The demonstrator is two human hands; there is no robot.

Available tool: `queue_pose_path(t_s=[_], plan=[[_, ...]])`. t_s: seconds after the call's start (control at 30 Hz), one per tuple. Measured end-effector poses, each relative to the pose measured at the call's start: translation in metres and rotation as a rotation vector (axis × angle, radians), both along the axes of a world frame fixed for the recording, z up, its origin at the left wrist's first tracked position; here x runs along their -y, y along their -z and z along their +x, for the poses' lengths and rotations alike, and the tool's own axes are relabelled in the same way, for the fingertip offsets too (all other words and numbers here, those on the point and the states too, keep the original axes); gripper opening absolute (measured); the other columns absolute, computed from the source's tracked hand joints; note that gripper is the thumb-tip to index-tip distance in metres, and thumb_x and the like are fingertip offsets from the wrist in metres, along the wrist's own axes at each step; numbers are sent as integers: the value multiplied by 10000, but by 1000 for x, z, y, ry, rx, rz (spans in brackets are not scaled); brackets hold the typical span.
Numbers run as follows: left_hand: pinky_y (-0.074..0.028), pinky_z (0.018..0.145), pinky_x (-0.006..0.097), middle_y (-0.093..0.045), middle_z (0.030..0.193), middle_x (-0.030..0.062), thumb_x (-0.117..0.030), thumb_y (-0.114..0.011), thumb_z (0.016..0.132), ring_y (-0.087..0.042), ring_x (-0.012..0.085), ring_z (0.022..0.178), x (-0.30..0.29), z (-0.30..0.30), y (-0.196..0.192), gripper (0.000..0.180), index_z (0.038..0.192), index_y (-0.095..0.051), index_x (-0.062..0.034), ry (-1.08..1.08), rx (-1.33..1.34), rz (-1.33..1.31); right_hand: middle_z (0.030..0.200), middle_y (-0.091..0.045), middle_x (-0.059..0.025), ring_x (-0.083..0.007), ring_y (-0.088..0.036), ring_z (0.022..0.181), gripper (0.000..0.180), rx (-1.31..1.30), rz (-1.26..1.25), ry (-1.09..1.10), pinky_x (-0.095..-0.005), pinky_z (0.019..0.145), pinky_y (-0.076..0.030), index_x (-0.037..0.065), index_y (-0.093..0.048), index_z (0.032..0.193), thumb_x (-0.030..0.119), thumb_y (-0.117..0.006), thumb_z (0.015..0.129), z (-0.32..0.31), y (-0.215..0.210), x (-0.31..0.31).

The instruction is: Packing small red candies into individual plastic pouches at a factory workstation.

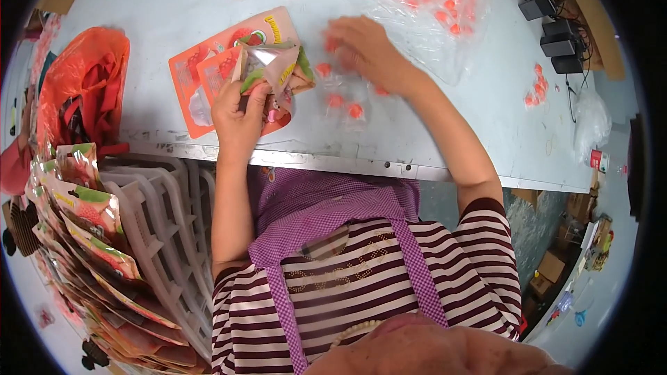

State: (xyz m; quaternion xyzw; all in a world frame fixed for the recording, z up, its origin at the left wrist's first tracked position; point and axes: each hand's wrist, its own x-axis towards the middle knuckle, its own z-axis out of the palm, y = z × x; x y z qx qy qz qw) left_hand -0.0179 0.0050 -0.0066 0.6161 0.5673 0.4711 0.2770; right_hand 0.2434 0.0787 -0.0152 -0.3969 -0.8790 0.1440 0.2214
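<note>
My left hand (238, 112) grips an open printed pouch (281, 73), its silvery inside showing at the mouth. Beneath it, flat printed pouches (187, 62) in pink and red lie on the table. To the right of the held pouch, my right hand (363, 52) is smeared by motion over small orange-red wrapped pieces. One such wrapped piece (356, 111) lies near the table's front edge, with others close by. Whether my right fingers hold a piece cannot be made out.
A big clear plastic bag (424, 0) of orange-red pieces spreads over the far table. An orange-red plastic bag (83, 90) sits at the left. Filled pouches (97, 215) are stacked by a grey plastic crate (156, 215). Black adapters with cables (561, 45) lie at the right edge.
</note>
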Motion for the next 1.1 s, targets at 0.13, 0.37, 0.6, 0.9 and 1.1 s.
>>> queue_pose_path(t_s=[0.13, 0.37, 0.6, 0.9, 1.1], plan=[[-449, 581, 269, -582, 802, 102, -81, -662, 796, -553, 159, 654, 2, 2, -2, 151, 869, -616, 44, -5, 28, -30, 1268, -468, -111, -274, -396, 1191, 356, -17, -15, -105, -413, 1043, -242, 78, -531, 1188, 214, -538, 860, -16, -14, 32], [-424, 549, 240, -562, 810, 58, -94, -630, 835, -532, 109, 638, 3, -4, -2, 153, 904, -607, 41, 21, -13, -8, 1203, -518, -143, -309, -455, 1121, 299, -182, 211, 515, -381, 982, -342, 56, -565, 1124, 199, -556, 861, 77, -29, -3], [-435, 532, 248, -574, 795, 75, -92, -642, 825, -544, 116, 614, 4, 3, -10, 150, 887, -613, 41, 3, 34, -69, 1208, -515, -186, -345, -449, 1141, 294, 161, 55, 619, -405, 970, -354, 57, -570, 1125, 223, -531, 886, 111, -7, 8], [-402, 466, 230, -537, 755, 44, -104, -642, 837, -512, 81, 557, 4, 4, -11, 151, 865, -604, 39, 23, 160, -119, 1220, -542, -61, -181, -458, 1176, 324, -705, -292, 553, -314, 994, -336, 55, -561, 1165, 273, -448, 954, 90, -38, 48], [-399, 464, 220, -533, 761, 36, -102, -636, 844, -509, 74, 548, 3, 3, -6, 145, 867, -611, 38, 17, 111, -74, 1162, -561, -32, -153, -473, 1132, 301, -621, -384, 667, -279, 992, -323, 54, -559, 1167, 239, -463, 949, 105, -32, 43]])
